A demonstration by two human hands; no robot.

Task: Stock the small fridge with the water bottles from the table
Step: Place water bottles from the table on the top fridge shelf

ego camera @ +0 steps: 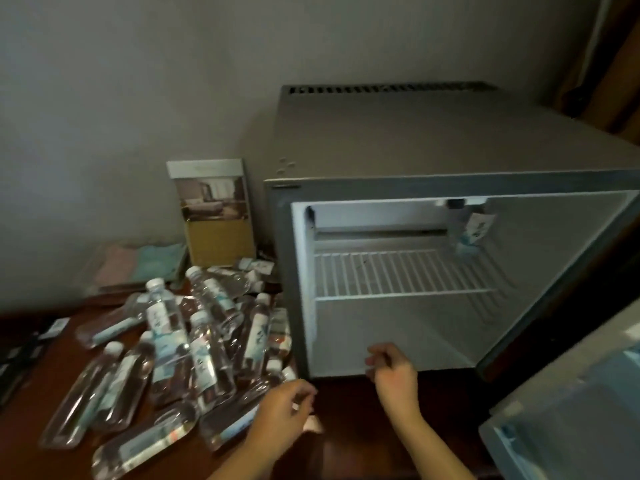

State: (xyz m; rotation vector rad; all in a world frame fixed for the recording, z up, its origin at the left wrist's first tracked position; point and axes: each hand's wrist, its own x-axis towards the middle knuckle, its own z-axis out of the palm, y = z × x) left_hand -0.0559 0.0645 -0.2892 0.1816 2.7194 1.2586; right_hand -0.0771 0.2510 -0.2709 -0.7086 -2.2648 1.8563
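Water bottles [194,341] lie in a loose heap on the dark wooden table [31,403], just left of the small fridge [433,133], most on their sides and a few propped up on the others; the fridge stands on the same table with its door [571,410] swung open to the right; inside, a white wire shelf [398,271] crosses the middle, and a single bottle [476,230] stands tilted at its back right corner; the compartment under the shelf holds no bottle; the left hand [287,407] is at the near edge of the heap, fingers curled over a bottle lying on its side, but whether it actually grips it cannot be told; the right hand [391,368] hangs in front of the fridge's lower opening, fingers loosely curled and holding nothing; behind the heap a printed card [214,216] leans against the wall [138,64], with folded cloths [138,261] in pink and pale blue beside it.
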